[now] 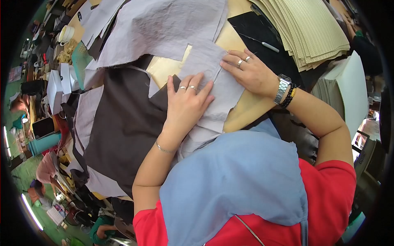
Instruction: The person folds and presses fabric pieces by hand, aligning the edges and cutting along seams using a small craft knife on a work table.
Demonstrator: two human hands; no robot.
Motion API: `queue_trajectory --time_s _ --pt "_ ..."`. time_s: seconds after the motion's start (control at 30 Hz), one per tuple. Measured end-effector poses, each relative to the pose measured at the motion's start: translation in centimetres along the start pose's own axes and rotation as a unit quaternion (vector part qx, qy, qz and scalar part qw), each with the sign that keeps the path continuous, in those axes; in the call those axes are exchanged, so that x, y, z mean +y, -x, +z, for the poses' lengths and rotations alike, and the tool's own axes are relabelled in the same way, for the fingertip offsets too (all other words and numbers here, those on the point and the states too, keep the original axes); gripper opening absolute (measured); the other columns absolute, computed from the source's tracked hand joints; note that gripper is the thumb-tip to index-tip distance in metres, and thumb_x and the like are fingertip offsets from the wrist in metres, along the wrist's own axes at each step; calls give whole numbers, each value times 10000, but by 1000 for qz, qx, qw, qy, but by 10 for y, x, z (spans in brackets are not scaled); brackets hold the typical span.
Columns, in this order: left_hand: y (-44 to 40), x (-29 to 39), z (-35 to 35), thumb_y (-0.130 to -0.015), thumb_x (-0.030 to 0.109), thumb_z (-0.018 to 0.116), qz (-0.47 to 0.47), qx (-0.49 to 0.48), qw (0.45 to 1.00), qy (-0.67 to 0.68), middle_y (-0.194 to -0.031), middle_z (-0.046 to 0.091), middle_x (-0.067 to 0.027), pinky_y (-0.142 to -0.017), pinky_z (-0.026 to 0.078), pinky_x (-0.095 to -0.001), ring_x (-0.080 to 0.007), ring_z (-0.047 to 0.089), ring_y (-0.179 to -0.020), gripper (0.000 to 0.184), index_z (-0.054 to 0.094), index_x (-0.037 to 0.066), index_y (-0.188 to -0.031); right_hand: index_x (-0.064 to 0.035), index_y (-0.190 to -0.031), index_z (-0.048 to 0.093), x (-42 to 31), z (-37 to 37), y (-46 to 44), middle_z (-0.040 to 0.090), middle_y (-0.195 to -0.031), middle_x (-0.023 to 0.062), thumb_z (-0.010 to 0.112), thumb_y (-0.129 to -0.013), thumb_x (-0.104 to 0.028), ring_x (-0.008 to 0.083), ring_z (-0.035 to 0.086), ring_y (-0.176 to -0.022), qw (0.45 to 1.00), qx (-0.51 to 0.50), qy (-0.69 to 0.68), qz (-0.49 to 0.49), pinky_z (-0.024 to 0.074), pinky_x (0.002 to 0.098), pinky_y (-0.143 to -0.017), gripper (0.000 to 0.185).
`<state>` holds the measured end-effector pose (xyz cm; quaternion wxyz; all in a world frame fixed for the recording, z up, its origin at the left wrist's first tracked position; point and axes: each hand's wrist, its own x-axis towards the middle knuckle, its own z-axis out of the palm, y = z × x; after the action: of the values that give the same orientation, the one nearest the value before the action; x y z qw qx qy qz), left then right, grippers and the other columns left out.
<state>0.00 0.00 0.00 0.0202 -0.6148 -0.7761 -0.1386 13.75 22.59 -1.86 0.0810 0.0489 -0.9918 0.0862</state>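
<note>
My left hand [185,100] lies on a pale lilac-grey cloth piece [223,96], its fingers spread and pointing away from me. To its right, my right hand [252,74] presses on the same cloth near a folded, seam-like line, fingers stretched out over it. Neither hand grips anything. A dark brown cloth [123,123] spreads left of my left hand, and one corner reaches under its fingers. Beyond my hands, a larger lilac-grey cloth [164,28] with a notched, frayed edge covers part of the wooden table surface [162,69].
A thick stack of cream textured sheets [312,28] stands at the far right. Before it, a grey-handled pointed tool [269,46] rests on black material [250,28]. A white cup [66,34] stands far left. Other people work in the room on the left.
</note>
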Motion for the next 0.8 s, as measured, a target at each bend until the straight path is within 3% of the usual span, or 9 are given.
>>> queue_trajectory --time_s 0.17,0.27,0.57,0.8 --pt "8 4 -3 -839 330 746 -8 16 1000 -2 -1288 615 2 -1061 331 -673 -194 579 -1175 291 736 232 -1114 -104 -1310 596 -8 -9 1 571 -1322 103 490 -941 -162 256 529 -1296 998 -2 60 -17 413 564 -1041 389" --pt "9 3 -4 -839 330 745 -10 22 1000 2 -1282 619 3 -1062 328 -673 -195 579 -1175 274 741 233 -1095 -142 -1382 558 -8 -10 1 560 -1370 105 499 -944 -157 287 533 -1291 997 -34 62 -12 399 578 -1065 442" --pt "13 3 -5 -837 325 745 5 23 1000 -5 -1285 614 -5 -1064 319 -678 -204 574 -1190 243 748 217 -1054 -170 -1397 550 -25 -10 1 550 -1393 93 482 -953 -185 284 513 -1313 996 -50 79 -6 388 569 -1066 449" --pt "17 6 -7 -837 340 740 -5 22 1000 -13 -1285 613 -9 -1062 309 -682 -203 572 -1195 259 744 211 -1062 -95 -1372 545 -43 -17 -4 551 -1381 123 529 -933 -182 279 526 -1304 996 -74 56 -1 409 588 -1059 448"
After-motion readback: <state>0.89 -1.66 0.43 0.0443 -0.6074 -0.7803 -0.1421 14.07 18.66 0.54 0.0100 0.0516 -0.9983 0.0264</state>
